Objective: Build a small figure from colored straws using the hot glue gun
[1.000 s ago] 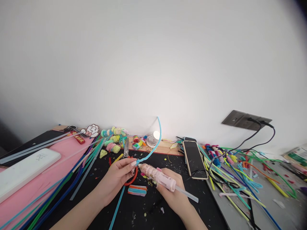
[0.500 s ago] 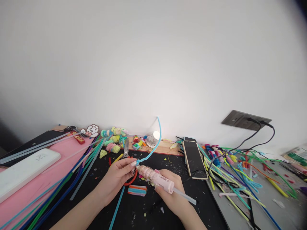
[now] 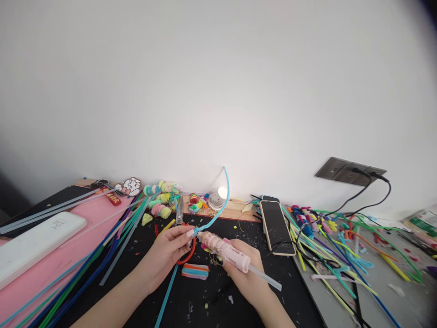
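Observation:
Between thumb and fingertips, my left hand [image 3: 172, 248] pinches the lower end of a light blue pipe cleaner [image 3: 221, 210], whose free length curves up toward the wall. My right hand [image 3: 247, 269] is wrapped round a pink hot glue gun [image 3: 227, 252]. A translucent glue stick [image 3: 266, 277] juts out of the gun's back end. The gun's nozzle points at the pinched end, close to my left fingertips; whether it touches cannot be made out. Under and behind my left hand lie scissors with red-orange handles [image 3: 191, 255]. A small striped bundle of pipe cleaner pieces [image 3: 195, 272] lies just below.
A phone [image 3: 276, 228] lies right of centre beside many loose pipe cleaners [image 3: 327, 273] and black cables. At left are a white power bank [image 3: 41, 246], a pink mat [image 3: 99, 214] and more pipe cleaners. A paper cup [image 3: 217, 199] lies tipped near the wall.
The glue gun has shifted slightly right, its nozzle drawing a little away from my left fingertips. My left hand and the blue pipe cleaner have hardly moved.

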`<state>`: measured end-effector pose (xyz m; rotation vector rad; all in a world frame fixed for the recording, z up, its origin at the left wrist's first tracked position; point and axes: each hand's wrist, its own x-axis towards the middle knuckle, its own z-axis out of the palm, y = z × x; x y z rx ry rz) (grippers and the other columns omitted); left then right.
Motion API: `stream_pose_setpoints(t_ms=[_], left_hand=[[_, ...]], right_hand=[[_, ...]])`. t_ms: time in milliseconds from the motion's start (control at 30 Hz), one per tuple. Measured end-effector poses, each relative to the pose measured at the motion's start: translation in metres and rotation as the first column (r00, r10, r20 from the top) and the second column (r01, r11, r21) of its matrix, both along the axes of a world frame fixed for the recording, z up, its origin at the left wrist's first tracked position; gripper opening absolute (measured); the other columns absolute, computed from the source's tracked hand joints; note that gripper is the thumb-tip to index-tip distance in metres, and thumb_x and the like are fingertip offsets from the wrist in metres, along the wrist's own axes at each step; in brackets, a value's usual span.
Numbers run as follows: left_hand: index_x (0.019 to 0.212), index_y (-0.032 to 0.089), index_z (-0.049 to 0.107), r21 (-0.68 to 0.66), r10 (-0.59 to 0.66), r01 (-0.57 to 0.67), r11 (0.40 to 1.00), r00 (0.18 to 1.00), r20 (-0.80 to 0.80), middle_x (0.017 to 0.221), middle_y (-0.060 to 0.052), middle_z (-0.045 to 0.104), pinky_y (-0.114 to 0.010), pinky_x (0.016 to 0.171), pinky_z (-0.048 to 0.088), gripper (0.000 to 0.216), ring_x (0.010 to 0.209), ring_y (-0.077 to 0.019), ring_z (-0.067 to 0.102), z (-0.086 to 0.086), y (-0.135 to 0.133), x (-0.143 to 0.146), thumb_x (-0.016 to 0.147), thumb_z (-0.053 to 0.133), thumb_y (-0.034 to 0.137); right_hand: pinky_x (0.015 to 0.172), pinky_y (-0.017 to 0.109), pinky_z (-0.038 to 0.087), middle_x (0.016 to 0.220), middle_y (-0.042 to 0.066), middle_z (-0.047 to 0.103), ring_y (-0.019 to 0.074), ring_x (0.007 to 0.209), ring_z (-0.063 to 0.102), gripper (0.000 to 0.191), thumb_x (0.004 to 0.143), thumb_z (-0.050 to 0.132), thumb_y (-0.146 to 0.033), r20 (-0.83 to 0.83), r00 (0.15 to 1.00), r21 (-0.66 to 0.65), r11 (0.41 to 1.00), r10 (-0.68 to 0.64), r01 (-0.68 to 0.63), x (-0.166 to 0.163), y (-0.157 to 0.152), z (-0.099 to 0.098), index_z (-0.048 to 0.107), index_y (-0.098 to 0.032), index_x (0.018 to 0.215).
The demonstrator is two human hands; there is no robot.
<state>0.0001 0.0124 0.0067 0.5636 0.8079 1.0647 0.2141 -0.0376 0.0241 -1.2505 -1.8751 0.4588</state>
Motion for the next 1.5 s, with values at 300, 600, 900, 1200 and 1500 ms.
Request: stream_pose_setpoints(t_ms=[300,600,900,1200,1500], left_hand=[[0.082,0.016,0.078,0.007,0.009,-0.009,1.0,1.0,-0.005,0.065,0.001,0.063,-0.017,0.06,0.048,0.028,0.062,-0.008,0.054,0.001,0.001,0.0,0.06,0.089,0.028],[0.079,0.018,0.078,0.036,0.029,-0.029,0.999,1.0,-0.001,0.062,0.002,0.062,-0.017,0.059,0.046,0.026,0.061,-0.0086,0.052,0.006,-0.001,0.0,0.058,0.089,0.029],[0.072,0.02,0.079,0.273,0.022,0.102,0.956,0.909,-0.416,0.066,-0.002,0.065,-0.022,0.059,0.042,0.015,0.061,-0.0134,0.052,0.007,-0.006,0.003,0.068,0.08,0.034],[0.076,0.025,0.08,0.47,0.016,0.474,0.745,0.691,-0.723,0.078,-0.004,0.073,-0.027,0.069,0.047,0.014,0.075,-0.0211,0.066,0.008,-0.015,0.007,0.079,0.066,0.025],[0.094,0.025,0.076,0.424,0.016,0.532,0.733,0.61,-0.792,0.089,-0.003,0.074,-0.026,0.067,0.048,0.022,0.077,-0.0192,0.065,0.007,-0.014,0.006,0.084,0.057,0.027]], right_hand=[[0.06,0.025,0.046,0.079,0.003,0.07,0.0176,0.066,0.064,0.017,0.079,0.058,-0.019,0.194,0.978,0.043,0.997,-0.075,0.068,0.003,0.003,-0.003,0.066,-0.02,0.093],[0.082,0.04,0.039,0.104,0.008,0.071,0.0294,0.094,0.063,0.043,0.072,0.057,-0.014,0.43,0.855,0.007,0.947,-0.292,0.32,0.011,0.011,-0.018,0.061,-0.025,0.114],[0.099,0.056,0.033,0.11,0.009,0.064,0.0327,0.108,0.054,0.032,0.08,0.056,-0.024,0.103,0.967,-0.111,0.963,-0.234,0.245,0.005,0.006,-0.005,0.063,-0.025,0.111],[0.051,0.023,0.037,0.058,-0.003,0.052,0.0112,0.052,0.046,0.034,0.079,0.068,-0.047,-0.583,0.787,-0.367,0.93,-0.203,-0.032,0.0,0.01,-0.006,0.058,-0.017,0.069],[0.05,0.023,0.028,0.055,-0.006,0.044,0.0098,0.051,0.037,0.034,0.08,0.068,-0.049,-0.617,0.757,-0.336,0.942,-0.217,-0.004,0.003,0.013,-0.012,0.056,-0.018,0.073]])
